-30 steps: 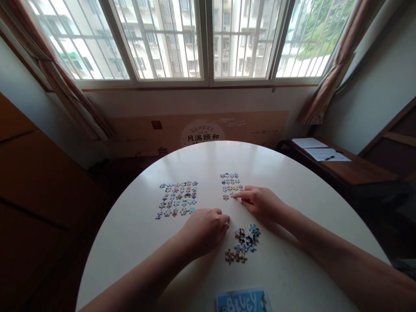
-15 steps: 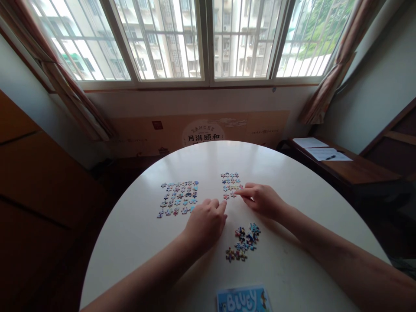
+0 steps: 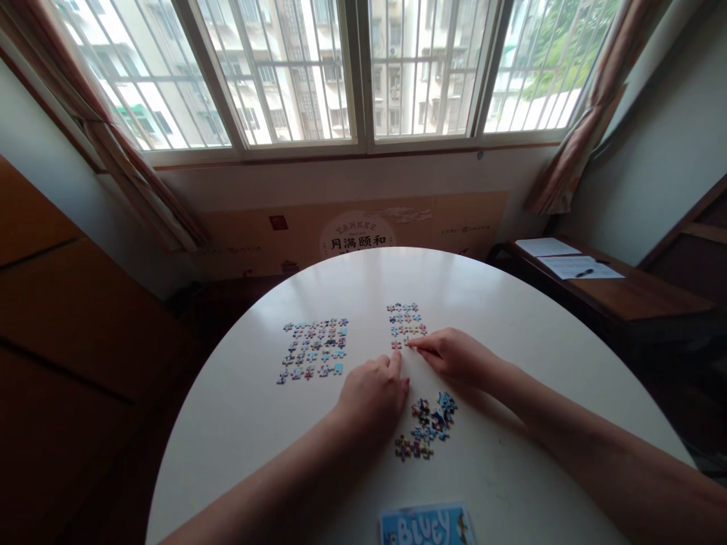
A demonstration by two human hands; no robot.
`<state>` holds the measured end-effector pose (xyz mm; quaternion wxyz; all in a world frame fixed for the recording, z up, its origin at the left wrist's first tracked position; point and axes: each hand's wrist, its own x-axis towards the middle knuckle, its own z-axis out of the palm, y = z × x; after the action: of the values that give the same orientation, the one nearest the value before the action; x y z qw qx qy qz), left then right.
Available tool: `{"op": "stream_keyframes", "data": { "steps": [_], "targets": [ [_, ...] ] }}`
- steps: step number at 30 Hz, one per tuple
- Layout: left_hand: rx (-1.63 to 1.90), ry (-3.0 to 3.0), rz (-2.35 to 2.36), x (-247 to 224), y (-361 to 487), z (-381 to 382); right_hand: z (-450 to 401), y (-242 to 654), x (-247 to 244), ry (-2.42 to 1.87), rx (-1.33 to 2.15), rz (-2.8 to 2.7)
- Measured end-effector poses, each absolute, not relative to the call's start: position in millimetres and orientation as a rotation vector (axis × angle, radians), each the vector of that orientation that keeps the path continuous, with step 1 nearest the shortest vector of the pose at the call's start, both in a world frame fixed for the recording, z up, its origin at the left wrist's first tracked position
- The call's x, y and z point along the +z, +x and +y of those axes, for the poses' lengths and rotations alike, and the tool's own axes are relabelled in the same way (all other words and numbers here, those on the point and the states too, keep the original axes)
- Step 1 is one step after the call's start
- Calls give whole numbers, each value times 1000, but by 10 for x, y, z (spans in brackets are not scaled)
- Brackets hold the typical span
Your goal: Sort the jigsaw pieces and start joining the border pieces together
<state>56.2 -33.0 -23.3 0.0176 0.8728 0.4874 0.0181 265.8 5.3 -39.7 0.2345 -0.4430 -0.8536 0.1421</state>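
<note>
Small jigsaw pieces lie on a round white table (image 3: pixel 227 454). My right hand (image 3: pixel 457 354) reaches in from the right, its fingertips together on a puzzle piece (image 3: pixel 407 342) in the lowest row of the right-hand group (image 3: pixel 404 319). Just left of that piece is a reddish puzzle piece (image 3: pixel 396 345). My left hand (image 3: pixel 375 390) has its index finger stretched to the near edge of the reddish piece, thumb apart and the other fingers partly curled. Nothing shows in its grasp. Close to my left hand's thumb is a loose heap of puzzle pieces (image 3: pixel 432 416), some overlapping.
Left of my left hand, a larger group of puzzle pieces (image 3: pixel 315 344) is laid out in rows. A blue box marked "BLUEY" (image 3: pixel 425 524) sits at the near edge. Beyond the table are a side desk (image 3: pixel 641 291) with papers (image 3: pixel 579 267) and a barred window (image 3: pixel 420 76).
My left hand has shifted slightly right and toward me, still by the reddish piece. My right hand's fingertips have drawn together at the neighbouring piece. The view has moved slightly.
</note>
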Motion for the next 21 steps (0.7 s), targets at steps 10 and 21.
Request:
{"op": "stream_keyframes", "data": {
  "steps": [10, 21],
  "targets": [
    [57, 2701, 1507, -213, 583, -308, 36, 2644, -378, -1223, 384, -2342],
    [37, 2674, 1549, -180, 613, -327, 59, 2668, -393, -1216, 435, -2346]
  ]
}}
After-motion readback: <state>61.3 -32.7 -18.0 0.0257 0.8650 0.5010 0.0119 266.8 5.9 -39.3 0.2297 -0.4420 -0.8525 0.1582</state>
